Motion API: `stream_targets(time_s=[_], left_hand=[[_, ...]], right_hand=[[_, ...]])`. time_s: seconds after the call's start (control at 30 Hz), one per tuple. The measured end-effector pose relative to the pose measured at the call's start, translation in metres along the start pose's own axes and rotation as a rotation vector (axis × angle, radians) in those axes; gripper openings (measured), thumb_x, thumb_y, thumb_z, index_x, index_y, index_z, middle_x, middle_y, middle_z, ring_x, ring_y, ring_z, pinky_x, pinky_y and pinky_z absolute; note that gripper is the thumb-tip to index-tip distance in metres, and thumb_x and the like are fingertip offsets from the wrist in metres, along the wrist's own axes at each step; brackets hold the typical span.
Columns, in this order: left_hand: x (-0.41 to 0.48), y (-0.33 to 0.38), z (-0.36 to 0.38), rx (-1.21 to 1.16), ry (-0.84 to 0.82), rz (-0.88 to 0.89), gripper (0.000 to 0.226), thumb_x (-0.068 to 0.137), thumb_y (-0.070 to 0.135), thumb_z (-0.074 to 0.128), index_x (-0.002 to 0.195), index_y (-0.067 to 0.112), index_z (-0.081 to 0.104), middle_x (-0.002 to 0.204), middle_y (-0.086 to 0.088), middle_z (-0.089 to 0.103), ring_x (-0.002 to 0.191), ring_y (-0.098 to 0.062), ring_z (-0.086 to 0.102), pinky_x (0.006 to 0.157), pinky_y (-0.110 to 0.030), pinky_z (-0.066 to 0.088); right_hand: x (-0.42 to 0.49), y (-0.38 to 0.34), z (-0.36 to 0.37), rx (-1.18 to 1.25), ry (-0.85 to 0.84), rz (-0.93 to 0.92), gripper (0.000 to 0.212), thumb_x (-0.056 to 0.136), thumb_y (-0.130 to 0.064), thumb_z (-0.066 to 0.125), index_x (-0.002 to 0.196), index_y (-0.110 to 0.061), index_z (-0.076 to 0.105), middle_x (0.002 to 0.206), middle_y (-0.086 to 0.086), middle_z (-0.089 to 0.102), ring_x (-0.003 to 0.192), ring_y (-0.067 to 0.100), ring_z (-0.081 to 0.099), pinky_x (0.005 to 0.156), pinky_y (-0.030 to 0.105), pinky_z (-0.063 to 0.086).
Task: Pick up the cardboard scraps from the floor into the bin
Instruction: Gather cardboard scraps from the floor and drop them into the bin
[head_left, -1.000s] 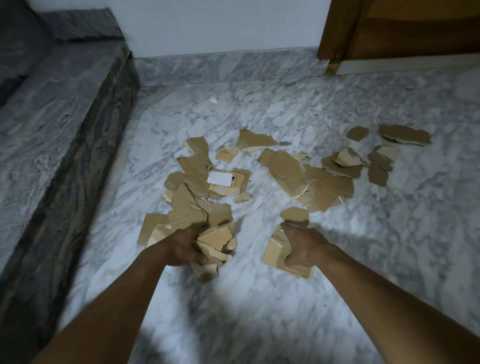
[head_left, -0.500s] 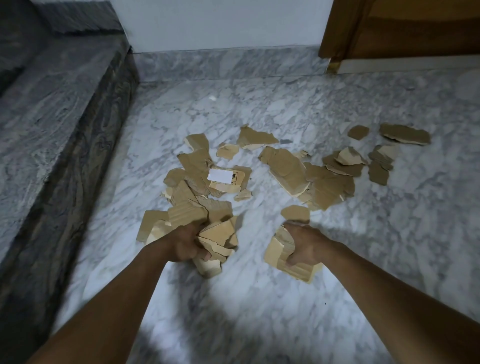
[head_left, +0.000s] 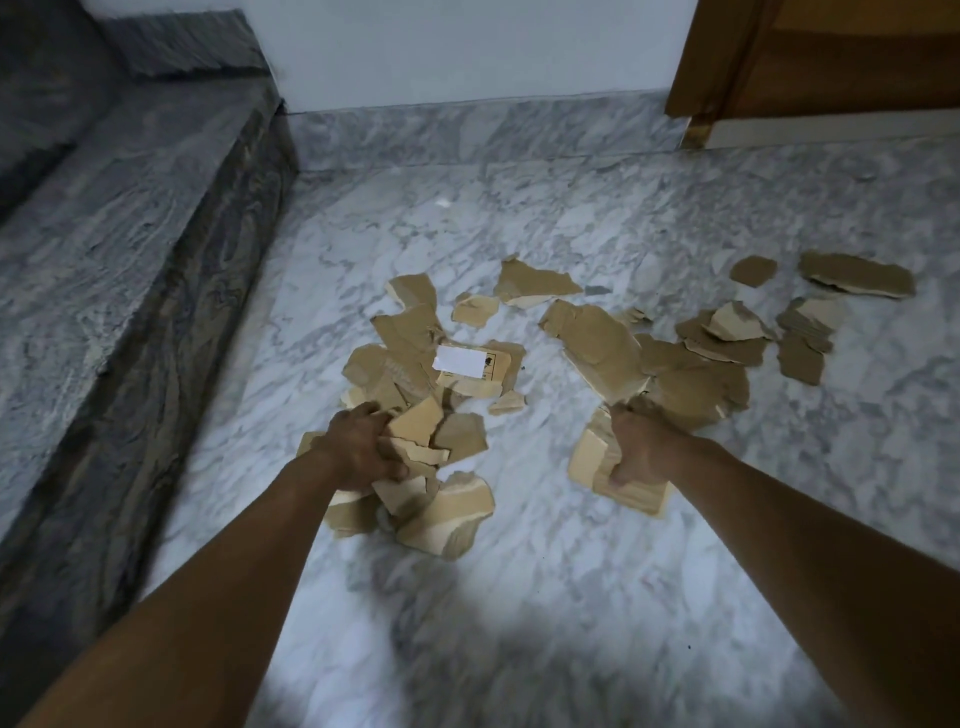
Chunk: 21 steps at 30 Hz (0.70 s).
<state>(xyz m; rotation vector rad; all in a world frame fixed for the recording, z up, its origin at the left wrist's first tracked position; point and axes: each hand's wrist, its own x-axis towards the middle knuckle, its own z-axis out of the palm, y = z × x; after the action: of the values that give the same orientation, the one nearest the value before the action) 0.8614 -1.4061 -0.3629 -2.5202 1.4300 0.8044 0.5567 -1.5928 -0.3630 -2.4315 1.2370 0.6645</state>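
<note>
Torn brown cardboard scraps (head_left: 597, 348) lie scattered on the white marble floor (head_left: 519, 597). My left hand (head_left: 358, 447) grips a thick bunch of scraps (head_left: 447, 509), with several pieces sticking out below and to the right of the fist. My right hand (head_left: 641, 447) grips a stack of pale scraps (head_left: 587, 457) held off the floor. One scrap in the left pile carries a white label (head_left: 460, 359). More scraps (head_left: 857, 275) lie apart at the far right. No bin is in view.
A grey stone ledge (head_left: 104, 249) runs along the left side. A white wall with a marble skirting (head_left: 467, 130) closes the back. A wooden door frame (head_left: 727, 62) stands at the top right.
Both hands have lifted their bunches of scraps off the floor and moved slightly toward me. The single scrap that lay beyond my right hand is now hidden or taken up.
</note>
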Motion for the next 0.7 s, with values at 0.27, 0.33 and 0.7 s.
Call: stream_targets(time_s=[0.27,0.33,0.7], left_hand=[[-0.012,0.011,0.013,-0.184,0.144,0.025,0.06,0.074,0.033,0.078,0.122,0.019,0.045,0.117,-0.008,0.048,0.111,-0.031,0.051,0.083,-0.034,0.043],[-0.014,0.007,0.011,-0.399,0.112,0.072,0.051,0.074,0.024,0.081,0.11,0.017,0.046,0.108,-0.006,0.054,0.103,-0.028,0.056,0.075,-0.031,0.042],[-0.067,-0.057,-0.032,-0.864,0.042,-0.109,0.066,0.068,0.019,0.088,0.117,0.015,0.045,0.101,-0.005,0.069,0.082,-0.018,0.063,0.058,-0.028,0.047]], right_hand=[[-0.006,-0.006,0.007,-0.006,0.094,0.044,0.082,0.081,-0.027,0.079,0.145,-0.012,0.031,0.14,0.008,0.051,0.133,0.028,0.047,0.1,0.034,0.044],[-0.011,-0.006,0.004,-0.023,0.091,0.061,0.086,0.082,-0.028,0.078,0.149,-0.014,0.026,0.14,0.007,0.052,0.132,0.029,0.048,0.097,0.035,0.046],[-0.033,-0.061,-0.008,0.299,-0.212,-0.027,0.05,0.065,-0.033,0.092,0.08,-0.021,0.046,0.082,-0.006,0.052,0.088,0.015,0.058,0.058,0.021,0.041]])
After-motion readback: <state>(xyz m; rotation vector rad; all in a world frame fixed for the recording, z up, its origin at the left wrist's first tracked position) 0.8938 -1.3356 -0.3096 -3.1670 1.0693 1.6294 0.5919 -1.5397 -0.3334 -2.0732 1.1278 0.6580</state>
